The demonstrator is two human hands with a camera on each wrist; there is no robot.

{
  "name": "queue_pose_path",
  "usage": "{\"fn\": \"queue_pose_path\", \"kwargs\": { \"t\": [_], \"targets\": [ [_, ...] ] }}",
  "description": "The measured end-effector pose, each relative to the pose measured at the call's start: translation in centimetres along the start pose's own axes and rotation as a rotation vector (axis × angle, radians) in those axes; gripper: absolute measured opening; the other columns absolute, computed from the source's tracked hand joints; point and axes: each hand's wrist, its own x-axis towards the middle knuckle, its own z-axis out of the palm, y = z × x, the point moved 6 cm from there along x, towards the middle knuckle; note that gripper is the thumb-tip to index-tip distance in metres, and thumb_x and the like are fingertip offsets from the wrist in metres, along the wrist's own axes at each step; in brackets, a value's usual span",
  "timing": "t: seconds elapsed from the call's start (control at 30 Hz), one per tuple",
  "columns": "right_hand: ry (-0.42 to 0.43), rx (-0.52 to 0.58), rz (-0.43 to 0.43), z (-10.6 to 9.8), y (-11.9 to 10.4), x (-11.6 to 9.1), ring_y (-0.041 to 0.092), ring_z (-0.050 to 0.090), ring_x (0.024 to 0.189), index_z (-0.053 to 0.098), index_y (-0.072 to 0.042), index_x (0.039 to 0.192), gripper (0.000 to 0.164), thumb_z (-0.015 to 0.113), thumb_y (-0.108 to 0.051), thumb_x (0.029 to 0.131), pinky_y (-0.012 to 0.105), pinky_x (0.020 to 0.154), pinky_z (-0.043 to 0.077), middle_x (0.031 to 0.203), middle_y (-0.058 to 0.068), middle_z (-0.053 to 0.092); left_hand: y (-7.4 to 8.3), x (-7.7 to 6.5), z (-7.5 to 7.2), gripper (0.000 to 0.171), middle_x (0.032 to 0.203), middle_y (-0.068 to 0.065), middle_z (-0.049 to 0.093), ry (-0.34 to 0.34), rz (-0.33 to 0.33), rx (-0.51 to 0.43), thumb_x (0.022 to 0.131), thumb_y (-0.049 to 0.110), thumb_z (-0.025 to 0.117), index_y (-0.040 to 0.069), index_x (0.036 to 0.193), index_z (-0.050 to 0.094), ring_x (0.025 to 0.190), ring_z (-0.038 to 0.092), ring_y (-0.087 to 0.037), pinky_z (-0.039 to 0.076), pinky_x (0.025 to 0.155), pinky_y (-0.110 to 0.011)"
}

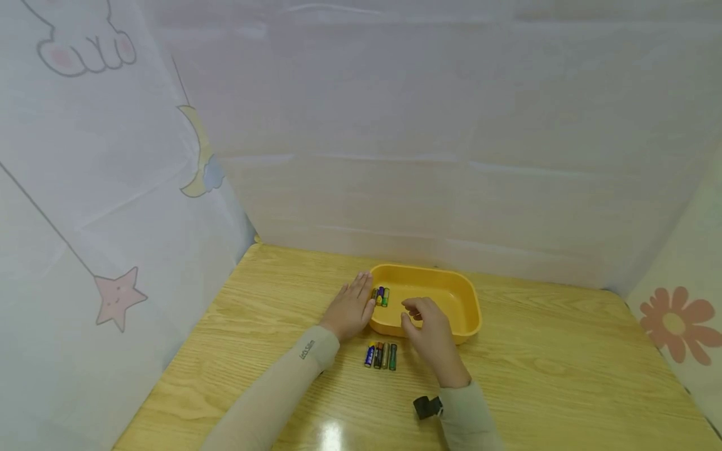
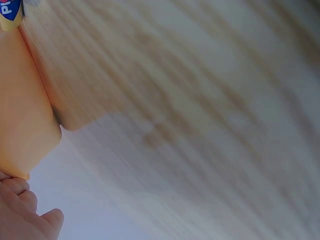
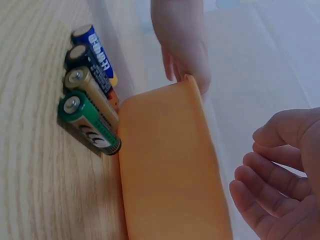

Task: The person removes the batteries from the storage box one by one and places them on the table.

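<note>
Four batteries lower centre on counter, three batteries in tray, left end | left grip released, against tray | right grip released, above tray | risk: bumped tray or dragging sleeve could set loose row rolling

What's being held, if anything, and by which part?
Nothing: the right hand is empty, and the left hand just rests, fingers straight, against the left end of the yellow tray.
</note>
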Motion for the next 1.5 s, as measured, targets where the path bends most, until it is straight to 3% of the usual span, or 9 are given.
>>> {"fn": "queue_pose_path", "kwargs": {
  "t": [0.77, 1.27, 1.5],
  "targets": [
    [-0.249, -0.060, 0.155, 3.4, 3.0, 4.4, 0.035, 0.064, 0.103, 0.064, 0.004, 0.127, 0.036, 0.071, -0.008, 0.094, 0.048, 0.087, 0.057, 0.119, 0.019, 0.064, -0.2, 0.2, 0.3, 0.061, 0.169, -0.009, 0.012, 0.002, -0.006, -0.004, 0.111, 0.034, 0.029, 0.005, 0.163, 0.012, 0.156, 0.009, -0.022, 0.017, 0.125, -0.048],
    [-0.337, -0.005, 0.212, 5.4, 4.2, 5.8, 0.039, 0.062, 0.111, 0.061, 0.008, 0.129, 0.040, 0.068, -0.004, 0.092, 0.052, 0.094, 0.054, 0.125, 0.024, 0.063, -0.1, 0.3, 0.4, 0.061, 0.168, -0.012, 0.015, 0.021, 0.022, 0.017, 0.111, 0.034, 0.029, 0.003, 0.162, 0.015, 0.155, 0.013, -0.025, 0.021, 0.123, -0.051],
    [-0.390, -0.055, 0.233, 6.7, 5.6, 6.5, 0.042, 0.061, 0.116, 0.061, 0.010, 0.129, 0.043, 0.071, -0.004, 0.089, 0.054, 0.098, 0.052, 0.128, 0.026, 0.062, 0.0, 0.1, 0.2, 0.061, 0.168, -0.012, 0.016, 0.019, 0.021, 0.019, 0.111, 0.033, 0.031, 0.002, 0.162, 0.017, 0.155, 0.013, -0.026, 0.022, 0.123, -0.051]
  ]
}}
